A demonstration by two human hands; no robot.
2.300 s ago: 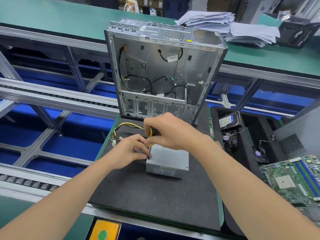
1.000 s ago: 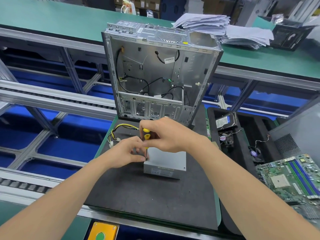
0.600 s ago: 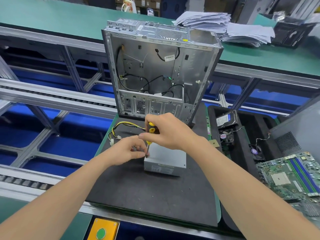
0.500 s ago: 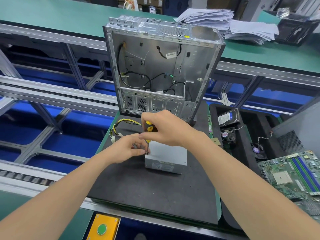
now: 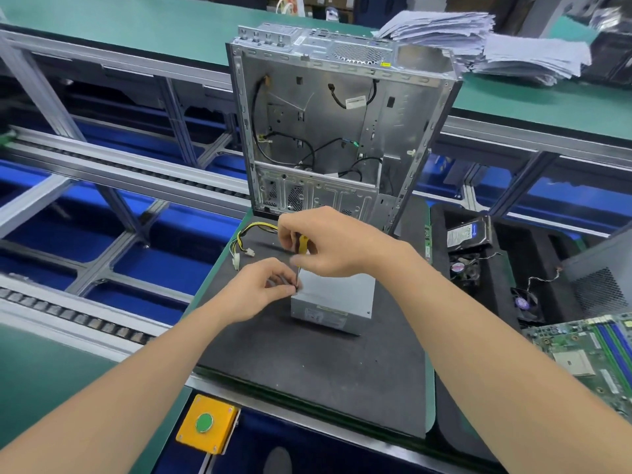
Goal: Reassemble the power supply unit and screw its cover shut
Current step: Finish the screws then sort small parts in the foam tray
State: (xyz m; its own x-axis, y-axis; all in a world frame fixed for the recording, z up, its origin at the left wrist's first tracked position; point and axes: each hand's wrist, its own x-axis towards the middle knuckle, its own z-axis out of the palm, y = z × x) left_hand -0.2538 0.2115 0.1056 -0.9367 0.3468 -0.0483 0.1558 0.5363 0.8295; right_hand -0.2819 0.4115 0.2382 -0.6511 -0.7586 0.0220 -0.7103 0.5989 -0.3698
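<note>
The grey power supply unit (image 5: 333, 301) lies on the black foam mat (image 5: 307, 364), its yellow and black cables (image 5: 251, 234) trailing off to the far left. My right hand (image 5: 330, 244) grips a yellow-handled screwdriver (image 5: 302, 246) held upright, its thin shaft coming down at the unit's near left top corner. My left hand (image 5: 258, 290) sits beside that corner with thumb and fingertips pinched around the screwdriver's tip. Whether a screw is there is hidden by the fingers.
An empty open computer case (image 5: 337, 131) stands upright just behind the mat. To the right, a black tray (image 5: 533, 261) holds a hard drive (image 5: 468, 232) and fans, with a motherboard (image 5: 588, 350) nearer me. A yellow box with a green button (image 5: 205, 424) sits below the mat.
My hands stay at the unit's left corner. The right hand's fingers have shifted round the screwdriver handle between frames; the unit has not moved.
</note>
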